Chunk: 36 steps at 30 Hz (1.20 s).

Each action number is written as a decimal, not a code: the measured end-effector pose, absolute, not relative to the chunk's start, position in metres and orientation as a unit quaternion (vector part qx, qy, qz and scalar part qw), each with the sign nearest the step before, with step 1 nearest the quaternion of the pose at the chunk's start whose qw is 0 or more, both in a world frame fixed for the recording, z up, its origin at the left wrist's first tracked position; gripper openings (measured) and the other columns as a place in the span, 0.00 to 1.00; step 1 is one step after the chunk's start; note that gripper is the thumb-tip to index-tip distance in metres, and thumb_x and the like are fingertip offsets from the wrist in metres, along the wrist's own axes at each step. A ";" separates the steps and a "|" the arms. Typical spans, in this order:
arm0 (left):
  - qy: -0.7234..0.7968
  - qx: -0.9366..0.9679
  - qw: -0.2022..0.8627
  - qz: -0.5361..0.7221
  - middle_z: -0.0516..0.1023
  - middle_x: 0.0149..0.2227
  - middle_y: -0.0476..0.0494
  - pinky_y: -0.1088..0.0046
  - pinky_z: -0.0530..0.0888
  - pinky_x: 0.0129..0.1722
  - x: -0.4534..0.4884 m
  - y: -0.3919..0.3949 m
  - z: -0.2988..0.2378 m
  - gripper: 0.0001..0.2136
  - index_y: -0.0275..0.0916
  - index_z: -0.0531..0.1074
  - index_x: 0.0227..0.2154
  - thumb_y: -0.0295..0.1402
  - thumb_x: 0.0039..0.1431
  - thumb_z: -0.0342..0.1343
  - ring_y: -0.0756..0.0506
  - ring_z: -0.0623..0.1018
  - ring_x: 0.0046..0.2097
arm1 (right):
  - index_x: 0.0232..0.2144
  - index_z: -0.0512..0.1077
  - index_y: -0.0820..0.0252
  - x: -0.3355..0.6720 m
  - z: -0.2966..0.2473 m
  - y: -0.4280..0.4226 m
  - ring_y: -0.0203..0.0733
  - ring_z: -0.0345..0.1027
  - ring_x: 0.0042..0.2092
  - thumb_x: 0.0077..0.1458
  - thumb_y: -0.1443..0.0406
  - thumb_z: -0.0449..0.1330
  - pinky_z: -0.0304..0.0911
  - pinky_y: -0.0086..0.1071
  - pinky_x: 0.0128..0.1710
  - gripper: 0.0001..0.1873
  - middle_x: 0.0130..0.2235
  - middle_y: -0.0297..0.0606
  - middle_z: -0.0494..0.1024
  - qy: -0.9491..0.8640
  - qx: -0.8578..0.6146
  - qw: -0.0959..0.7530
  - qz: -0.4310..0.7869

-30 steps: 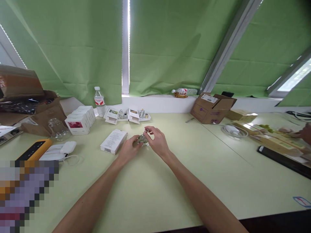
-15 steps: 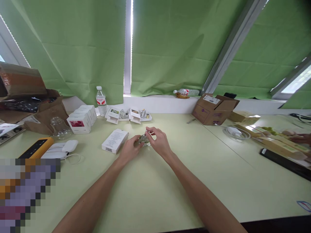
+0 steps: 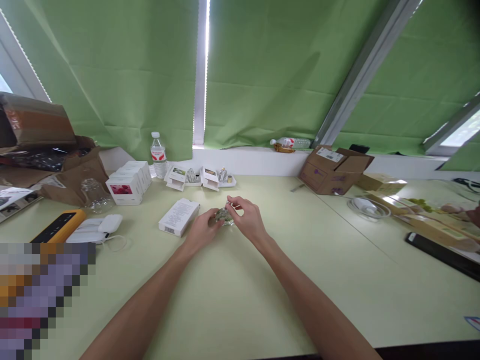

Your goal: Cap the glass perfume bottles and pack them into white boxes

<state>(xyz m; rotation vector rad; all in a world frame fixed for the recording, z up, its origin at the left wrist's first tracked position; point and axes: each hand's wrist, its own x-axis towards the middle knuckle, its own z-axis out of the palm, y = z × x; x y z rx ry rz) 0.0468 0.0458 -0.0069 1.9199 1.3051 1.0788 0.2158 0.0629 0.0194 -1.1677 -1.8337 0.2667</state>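
Observation:
On the pale table, a low, clear, glass-like vessel (image 3: 225, 217), greenish inside, lies between my hands; its exact kind is hard to make out. My left hand (image 3: 203, 227) is closed around its left side. Above its right side, the thumb and fingers of my right hand (image 3: 245, 214) are pinched together at something small and whitish, too small to name. A white printed box (image 3: 179, 216) lies flat just left of my left hand. Beyond my hands stand two opened white boxes (image 3: 176, 178) with small clear items in their trays.
Several white boxes (image 3: 124, 189) and a water bottle (image 3: 158, 157) stand at the back left. A clear jar (image 3: 95, 195), an orange device (image 3: 60, 227) and white chargers (image 3: 93, 230) are at left. Right are a cardboard box (image 3: 330, 172), a coiled cable (image 3: 367, 207) and another person's hand (image 3: 474, 215).
The view has shifted slightly, so things appear a little further right. Both my hands stay at the clear vessel with nearly the same hold.

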 end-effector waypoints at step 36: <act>0.483 0.729 0.287 0.391 0.78 0.39 0.46 0.71 0.70 0.38 0.047 0.044 -0.001 0.14 0.41 0.71 0.44 0.39 0.59 0.48 0.46 0.75 0.38 | 0.40 0.73 0.54 0.213 0.019 0.062 0.43 0.70 0.44 0.57 0.66 0.56 0.66 0.36 0.42 0.09 0.41 0.36 0.79 -0.771 -0.460 0.438 0.046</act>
